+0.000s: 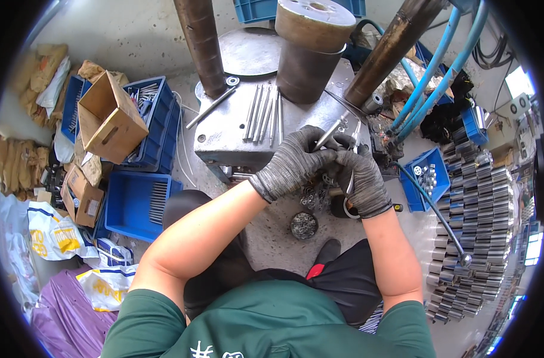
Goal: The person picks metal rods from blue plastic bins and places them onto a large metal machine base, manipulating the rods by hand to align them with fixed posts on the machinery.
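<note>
Both my hands wear grey knitted gloves and meet above the near right edge of a steel press table (218,140). My left hand (296,161) is closed around a shiny metal rod (328,136), which slants up and to the right. Small ring-like parts (342,122) show near the rod's far end. In my right hand (362,179), closed beside the left, is a slim pointed metal tool (357,132); the fingers hide most of it, so its kind is unclear. Several similar rods (263,113) lie side by side on the press table, left of my hands.
A thick steel cylinder (311,71) rises between two pillars (200,45). Blue bins (132,203) and a cardboard box (112,119) stand at left. A ball-ended lever (464,259) reaches across the right side, near stacked metal tubes (475,227). Below my hands sits a round container of small parts (304,225).
</note>
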The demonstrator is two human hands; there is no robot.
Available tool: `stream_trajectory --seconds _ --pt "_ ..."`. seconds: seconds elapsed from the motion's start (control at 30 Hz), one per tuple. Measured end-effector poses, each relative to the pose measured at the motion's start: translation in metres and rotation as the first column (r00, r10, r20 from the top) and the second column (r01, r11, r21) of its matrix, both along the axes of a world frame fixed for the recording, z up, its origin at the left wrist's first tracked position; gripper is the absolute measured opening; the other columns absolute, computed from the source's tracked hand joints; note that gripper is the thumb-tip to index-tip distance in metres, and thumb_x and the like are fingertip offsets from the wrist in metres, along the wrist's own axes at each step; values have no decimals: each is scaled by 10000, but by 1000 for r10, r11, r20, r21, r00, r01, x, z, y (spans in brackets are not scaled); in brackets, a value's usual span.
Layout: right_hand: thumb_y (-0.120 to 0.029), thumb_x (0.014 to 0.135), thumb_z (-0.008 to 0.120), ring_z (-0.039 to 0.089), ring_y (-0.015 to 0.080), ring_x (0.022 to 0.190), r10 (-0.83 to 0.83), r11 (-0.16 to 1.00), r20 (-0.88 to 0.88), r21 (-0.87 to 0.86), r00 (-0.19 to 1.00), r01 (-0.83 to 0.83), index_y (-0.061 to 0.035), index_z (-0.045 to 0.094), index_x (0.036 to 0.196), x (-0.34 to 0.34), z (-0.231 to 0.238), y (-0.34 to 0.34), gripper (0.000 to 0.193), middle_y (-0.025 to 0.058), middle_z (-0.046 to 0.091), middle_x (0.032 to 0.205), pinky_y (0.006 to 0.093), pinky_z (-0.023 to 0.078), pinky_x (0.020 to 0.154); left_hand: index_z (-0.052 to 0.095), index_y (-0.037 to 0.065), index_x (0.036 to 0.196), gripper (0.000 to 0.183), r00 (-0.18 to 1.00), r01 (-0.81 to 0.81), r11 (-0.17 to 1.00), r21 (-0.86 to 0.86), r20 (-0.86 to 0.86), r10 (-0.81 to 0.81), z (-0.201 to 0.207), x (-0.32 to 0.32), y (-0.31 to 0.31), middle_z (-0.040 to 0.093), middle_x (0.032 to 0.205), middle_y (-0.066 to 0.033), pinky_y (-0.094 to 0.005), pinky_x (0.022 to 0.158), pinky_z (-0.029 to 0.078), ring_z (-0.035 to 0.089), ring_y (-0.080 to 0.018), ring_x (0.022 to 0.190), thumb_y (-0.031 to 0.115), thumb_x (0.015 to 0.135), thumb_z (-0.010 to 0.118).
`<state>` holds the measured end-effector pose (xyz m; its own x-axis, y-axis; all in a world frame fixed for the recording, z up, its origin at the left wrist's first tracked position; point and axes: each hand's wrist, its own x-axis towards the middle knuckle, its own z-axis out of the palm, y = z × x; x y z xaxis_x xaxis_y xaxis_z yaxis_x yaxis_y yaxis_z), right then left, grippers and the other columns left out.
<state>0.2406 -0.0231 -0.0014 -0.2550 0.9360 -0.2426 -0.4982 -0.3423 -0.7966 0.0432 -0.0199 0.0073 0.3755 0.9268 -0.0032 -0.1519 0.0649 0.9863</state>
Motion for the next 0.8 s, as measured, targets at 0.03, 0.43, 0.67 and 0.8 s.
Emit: stream_trajectory --seconds 0.03,0.43,0.67,0.8 --pt "16 870 677 696 214 718 -6 1000 -6 2 1000 6 -9 531 1375 0 3 -2 526 133 699 996 340 599 612 627 41 1141 229 1000 -9 1000 -5 1 9 -1 0 -1 688 982 -50 -258 764 594 677 -116 887 147 968 732" --pt "-13 660 711 643 319 938 -530 657 771 636 353 -404 -2 600 1354 7 33 -19 702 204 659 1051 423 548 826 568 60 1089 194 903 -212 868 -450 249 349 2 -14 14 617 787 -19 -221 407 460 585 -85 598 157 974 691" --pt "-10 615 731 630 384 1015 -734 434 652 665 190 -608 -101 704 1242 4 42 -18 634 185 692 1146 478 512 902 555 47 1101 183 900 -202 861 -467 257 351 -3 -18 14 620 841 -31 -203 441 459 595 -84 625 119 975 666" --pt "-2 636 712 632 383 1014 -725 466 672 643 155 -607 -107 712 1235 5 40 -16 608 180 694 1143 484 513 903 553 47 1097 201 926 -169 896 -410 246 287 -5 -21 15 623 843 -33 -200 444 463 598 -84 626 130 967 683"
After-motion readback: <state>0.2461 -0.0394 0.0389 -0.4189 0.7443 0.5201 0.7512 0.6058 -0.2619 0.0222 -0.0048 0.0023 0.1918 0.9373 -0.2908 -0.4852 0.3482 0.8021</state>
